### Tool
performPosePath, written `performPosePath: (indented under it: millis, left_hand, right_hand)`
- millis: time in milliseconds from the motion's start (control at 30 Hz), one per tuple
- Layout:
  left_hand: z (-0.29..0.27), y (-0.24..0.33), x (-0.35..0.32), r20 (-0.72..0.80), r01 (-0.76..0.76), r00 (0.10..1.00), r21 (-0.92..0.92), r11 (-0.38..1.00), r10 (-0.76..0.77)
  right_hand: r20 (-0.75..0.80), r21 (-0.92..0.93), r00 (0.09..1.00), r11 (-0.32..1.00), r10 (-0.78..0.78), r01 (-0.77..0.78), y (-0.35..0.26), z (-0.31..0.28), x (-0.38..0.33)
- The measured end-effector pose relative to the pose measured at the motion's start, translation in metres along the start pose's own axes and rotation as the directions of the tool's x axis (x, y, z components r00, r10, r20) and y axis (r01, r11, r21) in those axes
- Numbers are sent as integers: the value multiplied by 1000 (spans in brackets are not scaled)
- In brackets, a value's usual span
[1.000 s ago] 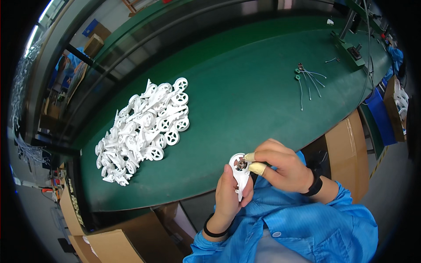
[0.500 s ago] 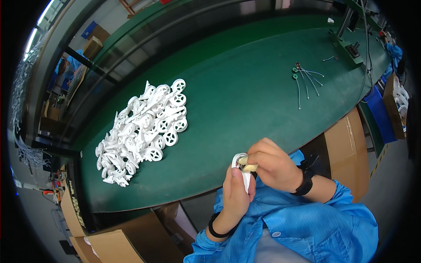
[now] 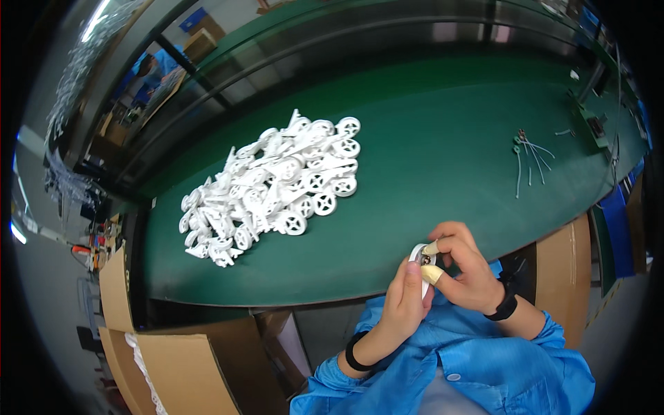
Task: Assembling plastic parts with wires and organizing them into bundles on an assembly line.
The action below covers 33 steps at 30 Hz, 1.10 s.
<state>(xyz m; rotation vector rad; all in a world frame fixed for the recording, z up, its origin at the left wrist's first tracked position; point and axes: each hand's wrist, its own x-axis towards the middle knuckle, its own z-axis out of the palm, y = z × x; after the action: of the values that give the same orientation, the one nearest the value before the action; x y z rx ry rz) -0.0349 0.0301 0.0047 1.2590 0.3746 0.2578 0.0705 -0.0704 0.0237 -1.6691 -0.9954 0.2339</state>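
Observation:
My left hand (image 3: 400, 299) is closed around a white plastic part (image 3: 416, 253), whose round ring end faces up over the bench's near edge. Inside the ring sits a small brownish metallic component (image 3: 426, 261), too small to name. Pale finger covers sheathe the thumb and index finger of my right hand (image 3: 472, 275). Those two fingertips rest against the ring on either side of the component, gripping the part. A large heap of similar white plastic parts (image 3: 277, 176) with spoked round ends lies on the bench, to the left of my hands.
The green bench top (image 3: 422, 166) spreads beyond my hands. Small green discs with thin wires (image 3: 522, 138) lie at the right, near a green metal fixture (image 3: 591, 124). Cardboard boxes (image 3: 183, 366) stand below the near edge. Behind the bench, a person in blue (image 3: 162, 66) works.
The view has shifted, so the bench and heap appear farther right. My right thumb and index finger have parted from a tight pinch inside the ring, and the brownish component now shows between them.

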Motion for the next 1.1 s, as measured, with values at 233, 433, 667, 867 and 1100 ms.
performPosePath:
  millis: [233,433,667,867,1100]
  left_hand:
    - [-32,25,-7,33,298,954,-73,952,-297]
    - [-86,69,12,-303,1,945,380,925,124]
    - [-170,74,57,-357,137,785,897,421,506]
    - [-198,62,83,-294,176,830,944,278,473]
    - [-194,61,93,-322,177,784,935,306,531]
  right_hand:
    - [380,-6,917,992,122,-130,22,-8,53]
    - [-161,282,965,947,206,-155,39,-65,125]
    - [-68,358,962,906,265,-224,82,-78,46]
    - [-363,-40,859,915,361,-401,82,-163,27]
    - [-381,-754,924,570,25,-326,121,-187,49]
